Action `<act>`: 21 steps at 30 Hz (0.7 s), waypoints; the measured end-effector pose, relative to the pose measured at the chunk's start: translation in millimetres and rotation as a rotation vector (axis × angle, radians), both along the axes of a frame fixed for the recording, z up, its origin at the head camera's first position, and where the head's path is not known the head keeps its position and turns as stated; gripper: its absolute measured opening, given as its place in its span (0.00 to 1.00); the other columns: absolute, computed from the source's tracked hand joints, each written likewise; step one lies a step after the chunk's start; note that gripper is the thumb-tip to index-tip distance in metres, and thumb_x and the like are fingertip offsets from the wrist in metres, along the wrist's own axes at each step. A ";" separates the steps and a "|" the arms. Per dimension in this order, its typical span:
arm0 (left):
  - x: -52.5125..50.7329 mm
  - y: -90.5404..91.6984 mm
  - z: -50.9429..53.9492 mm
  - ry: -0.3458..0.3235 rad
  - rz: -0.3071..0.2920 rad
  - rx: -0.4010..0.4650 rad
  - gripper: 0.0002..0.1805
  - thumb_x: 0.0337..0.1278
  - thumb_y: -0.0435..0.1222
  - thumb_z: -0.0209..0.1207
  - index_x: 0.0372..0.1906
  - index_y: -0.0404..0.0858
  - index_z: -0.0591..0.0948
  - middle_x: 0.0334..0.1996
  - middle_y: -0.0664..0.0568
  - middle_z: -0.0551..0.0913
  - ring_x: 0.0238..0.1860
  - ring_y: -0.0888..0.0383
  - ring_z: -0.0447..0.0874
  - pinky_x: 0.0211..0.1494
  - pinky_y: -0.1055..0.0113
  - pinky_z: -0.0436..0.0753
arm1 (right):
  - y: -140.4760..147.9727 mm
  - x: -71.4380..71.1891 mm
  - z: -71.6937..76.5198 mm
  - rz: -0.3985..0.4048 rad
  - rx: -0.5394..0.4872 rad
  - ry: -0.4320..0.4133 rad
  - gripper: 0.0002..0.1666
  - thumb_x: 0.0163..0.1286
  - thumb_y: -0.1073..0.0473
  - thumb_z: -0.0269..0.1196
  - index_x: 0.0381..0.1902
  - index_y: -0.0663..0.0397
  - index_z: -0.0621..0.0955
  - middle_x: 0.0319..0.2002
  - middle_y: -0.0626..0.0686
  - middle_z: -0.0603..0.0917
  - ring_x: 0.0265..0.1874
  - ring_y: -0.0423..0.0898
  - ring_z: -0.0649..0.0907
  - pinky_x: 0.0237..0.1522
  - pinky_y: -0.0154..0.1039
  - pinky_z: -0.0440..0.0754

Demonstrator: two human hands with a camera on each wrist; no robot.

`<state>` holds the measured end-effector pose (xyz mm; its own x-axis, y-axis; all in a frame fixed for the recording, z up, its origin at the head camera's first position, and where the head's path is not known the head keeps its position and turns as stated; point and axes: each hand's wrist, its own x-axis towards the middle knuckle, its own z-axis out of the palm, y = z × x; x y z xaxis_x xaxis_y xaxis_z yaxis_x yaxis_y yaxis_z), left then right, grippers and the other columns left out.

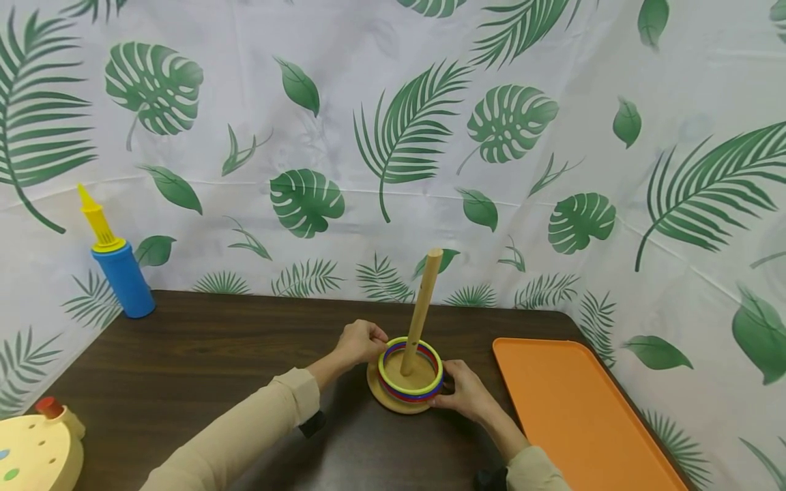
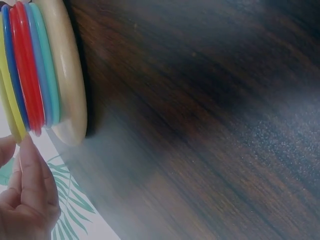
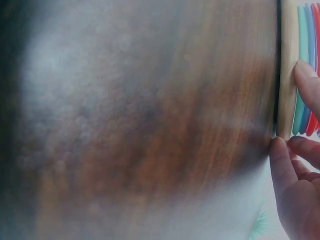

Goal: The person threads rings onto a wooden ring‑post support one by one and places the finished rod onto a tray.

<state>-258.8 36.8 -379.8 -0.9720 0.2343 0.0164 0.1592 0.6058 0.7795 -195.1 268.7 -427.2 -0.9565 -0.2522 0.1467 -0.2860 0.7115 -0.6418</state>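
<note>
A wooden peg [image 1: 424,307] rises, tilted in the head view, from a round wooden base [image 1: 393,404]. Rings are stacked around it on the base: a yellow ring [image 2: 11,102] on top, then dark blue [image 2: 16,75], red [image 2: 29,75], lighter blue [image 2: 42,75] and turquoise [image 2: 52,75]. Between thumb and fingertips my left hand [image 1: 362,342] pinches the yellow ring at its far left side. At the right, my right hand [image 1: 468,392] grips the edge of the base, its thumb close against the lower rings.
An orange tray [image 1: 571,409] lies on the dark wood table [image 1: 245,354] to the right. A blue and yellow hand pump [image 1: 125,279] stands at the back left corner. The pale round wooden toy [image 1: 37,443] with a red knob is at the front left. Behind hangs a leaf-print cloth [image 1: 393,136].
</note>
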 end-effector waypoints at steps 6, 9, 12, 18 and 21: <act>0.7 -1.0 0.1 -0.001 0.000 0.001 0.03 0.47 0.32 0.64 0.30 0.38 0.85 0.24 0.54 0.84 0.26 0.62 0.77 0.29 0.71 0.77 | 0.6 -0.5 0.9 0.007 0.021 0.007 0.35 0.44 0.59 0.76 0.52 0.65 0.78 0.47 0.60 0.76 0.51 0.56 0.75 0.52 0.53 0.78; 1.2 -2.7 0.1 0.018 -0.006 0.022 0.04 0.49 0.32 0.64 0.32 0.36 0.85 0.25 0.53 0.84 0.26 0.62 0.77 0.30 0.71 0.78 | 0.9 -0.3 0.6 0.009 0.010 -0.001 0.36 0.45 0.59 0.76 0.52 0.66 0.78 0.48 0.60 0.76 0.51 0.57 0.74 0.53 0.53 0.78; 2.2 -4.3 0.9 0.066 -0.016 0.070 0.07 0.52 0.32 0.63 0.36 0.35 0.84 0.28 0.52 0.84 0.29 0.60 0.79 0.33 0.69 0.79 | 2.3 0.1 0.8 0.027 -0.002 -0.013 0.37 0.46 0.59 0.76 0.55 0.67 0.76 0.48 0.61 0.76 0.52 0.58 0.74 0.53 0.54 0.77; 6.4 -4.0 8.8 0.141 -0.113 0.245 0.16 0.53 0.30 0.63 0.49 0.34 0.80 0.44 0.44 0.83 0.45 0.50 0.82 0.48 0.58 0.82 | 9.3 3.0 5.6 0.078 -0.020 -0.057 0.40 0.52 0.60 0.73 0.60 0.72 0.71 0.52 0.65 0.74 0.54 0.63 0.73 0.54 0.53 0.77; 9.8 -0.8 14.4 0.137 -0.203 0.306 0.24 0.53 0.31 0.63 0.57 0.36 0.75 0.53 0.42 0.79 0.53 0.46 0.78 0.55 0.53 0.80 | 14.6 5.9 11.1 0.049 -0.059 -0.093 0.42 0.53 0.63 0.72 0.61 0.77 0.67 0.54 0.69 0.71 0.54 0.65 0.73 0.52 0.50 0.79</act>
<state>-249.0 36.0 -365.4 -0.8906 0.3855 0.2414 0.3667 0.2946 0.8825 -189.2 283.3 -416.1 -0.9534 -0.2926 0.0742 -0.2571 0.6584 -0.7074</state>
